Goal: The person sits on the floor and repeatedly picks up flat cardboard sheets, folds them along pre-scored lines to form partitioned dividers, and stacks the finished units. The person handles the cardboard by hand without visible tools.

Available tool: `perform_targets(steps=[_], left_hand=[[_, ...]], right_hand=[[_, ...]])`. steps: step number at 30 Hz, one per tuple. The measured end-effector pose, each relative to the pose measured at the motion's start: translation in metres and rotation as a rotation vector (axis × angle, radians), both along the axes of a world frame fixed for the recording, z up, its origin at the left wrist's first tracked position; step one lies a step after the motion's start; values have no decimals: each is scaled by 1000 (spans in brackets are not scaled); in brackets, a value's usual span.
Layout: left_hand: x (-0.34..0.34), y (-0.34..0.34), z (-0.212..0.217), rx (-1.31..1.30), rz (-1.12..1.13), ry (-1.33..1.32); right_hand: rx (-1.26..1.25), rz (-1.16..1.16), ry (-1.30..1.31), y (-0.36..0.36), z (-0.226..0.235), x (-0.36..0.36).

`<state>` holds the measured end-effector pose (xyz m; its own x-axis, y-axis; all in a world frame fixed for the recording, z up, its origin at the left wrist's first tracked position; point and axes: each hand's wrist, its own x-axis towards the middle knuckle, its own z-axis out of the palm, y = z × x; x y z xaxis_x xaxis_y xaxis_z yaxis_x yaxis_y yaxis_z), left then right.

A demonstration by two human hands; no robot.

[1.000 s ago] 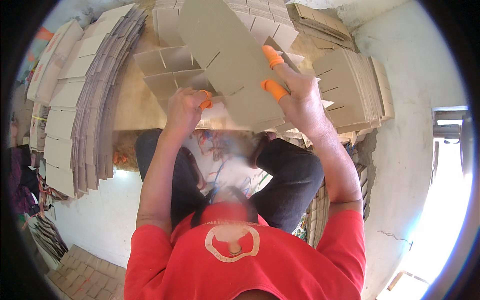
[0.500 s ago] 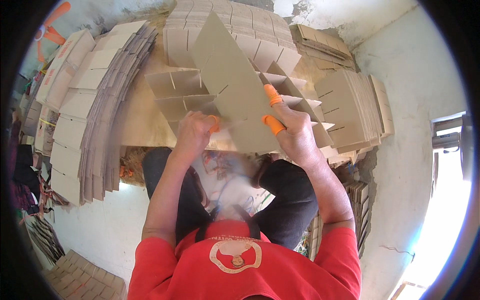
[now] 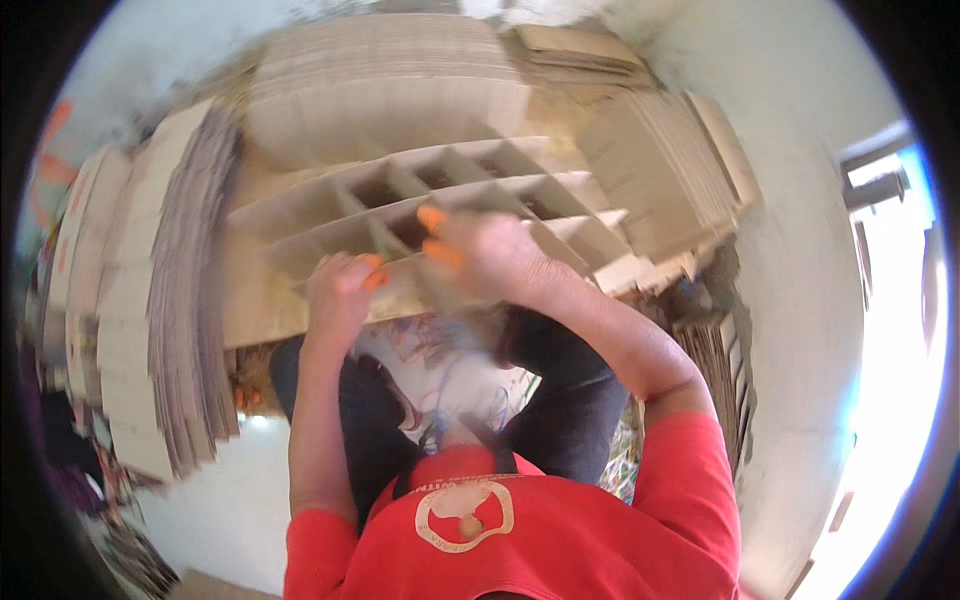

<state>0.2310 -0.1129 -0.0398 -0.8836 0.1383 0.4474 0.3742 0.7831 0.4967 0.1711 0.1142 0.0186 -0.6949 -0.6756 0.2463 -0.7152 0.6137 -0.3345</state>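
Observation:
A cardboard divider grid (image 3: 480, 195) of interlocked strips lies in front of me, with several open cells. My left hand (image 3: 340, 288) is closed at the grid's near edge, finger and thumb pinching the nearest strip. An orange rubber cover sits on its fingertips. Over the near middle of the grid is my right hand (image 3: 487, 252), smeared by motion. Its orange-covered thumb and finger are at a cross strip, but whether they grip it I cannot tell.
Behind the grid stands a wide stack of cardboard strips (image 3: 385, 100). More flat cardboard is stacked at the left (image 3: 150, 300) and right (image 3: 665, 170) of the wooden table (image 3: 255, 300). A wall (image 3: 790, 300) rises on the right, with a bright opening beyond.
The large cardboard panel that my right hand held upright has gone down among the grid's strips. My right hand has moved left and lost its clear outline; the view has shifted too.

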Motion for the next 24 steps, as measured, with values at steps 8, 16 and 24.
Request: perform_targets(steps=[8,16,24], left_hand=[[14,9,25,-71,67,26],[23,-13,12,-124,146,-61],[34,-21,22,-78,234,-42]], right_hand=[[444,-1115,531,271,-36,-81],[321,-1105,256,369,-40,-101],[-224,-1035,620,256,53,-65]])
